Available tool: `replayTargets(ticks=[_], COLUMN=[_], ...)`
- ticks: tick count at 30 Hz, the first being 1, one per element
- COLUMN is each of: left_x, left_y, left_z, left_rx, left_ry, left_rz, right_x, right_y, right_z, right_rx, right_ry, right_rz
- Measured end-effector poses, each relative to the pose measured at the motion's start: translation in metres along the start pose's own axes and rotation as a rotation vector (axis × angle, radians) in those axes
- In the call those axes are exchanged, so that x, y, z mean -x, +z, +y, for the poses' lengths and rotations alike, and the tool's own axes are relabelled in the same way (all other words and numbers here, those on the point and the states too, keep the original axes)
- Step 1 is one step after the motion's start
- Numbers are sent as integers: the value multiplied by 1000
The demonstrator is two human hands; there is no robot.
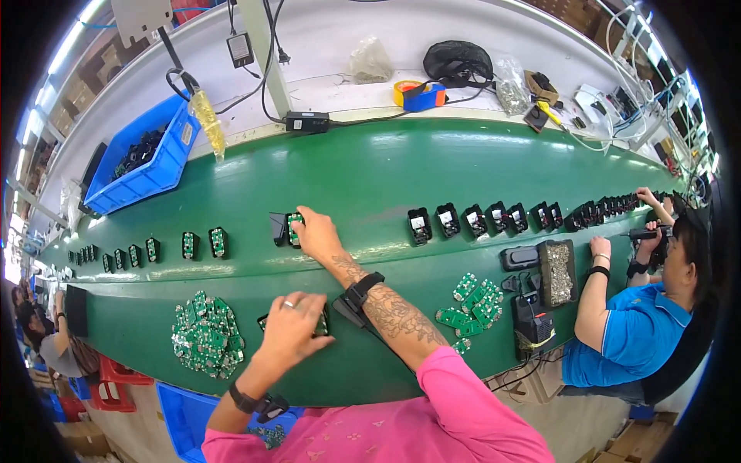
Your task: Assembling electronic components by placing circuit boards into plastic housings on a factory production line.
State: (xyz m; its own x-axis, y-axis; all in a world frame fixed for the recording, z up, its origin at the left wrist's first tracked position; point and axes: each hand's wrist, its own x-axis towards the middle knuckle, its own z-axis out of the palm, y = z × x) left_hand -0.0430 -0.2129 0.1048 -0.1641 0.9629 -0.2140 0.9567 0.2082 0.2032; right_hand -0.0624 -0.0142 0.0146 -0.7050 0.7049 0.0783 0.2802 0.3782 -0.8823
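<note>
My right hand [318, 234] reaches across the green belt, its fingers closed on a black housing with a green circuit board [295, 225] in it. Touching that housing's left side is a dark, angular black piece [279, 228]. Nearer to me, my left hand [292, 332] curls over another black housing with a green board [321, 321]. Most of this second housing is hidden beneath the fingers. A large heap of loose green circuit boards [207, 333] lies left of my left hand, and a smaller pile of boards [480, 305] lies beyond my right forearm.
Filled housings [218, 242] line the belt [324, 170] leftward; open black housings [419, 225] line it rightward. A blue bin [147, 158] stands at the far left. At right are a black device [532, 324] and a co-worker in blue [637, 332] with a power driver.
</note>
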Motion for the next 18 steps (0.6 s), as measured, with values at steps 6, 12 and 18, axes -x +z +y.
replayTargets(ticks=[6,12,18], left_x=[4,-85,-130], left_y=[18,-38,-15], left_z=[15,-58,-162], left_rx=[-182,-97,136], left_ry=[114,-44,38], left_rz=[192,320,204], right_x=[60,196,290], right_y=[-66,-209,-266], right_z=[8,34,55], right_rx=[147,65,-102], right_ry=[-80,249,405], right_rz=[6,149,504])
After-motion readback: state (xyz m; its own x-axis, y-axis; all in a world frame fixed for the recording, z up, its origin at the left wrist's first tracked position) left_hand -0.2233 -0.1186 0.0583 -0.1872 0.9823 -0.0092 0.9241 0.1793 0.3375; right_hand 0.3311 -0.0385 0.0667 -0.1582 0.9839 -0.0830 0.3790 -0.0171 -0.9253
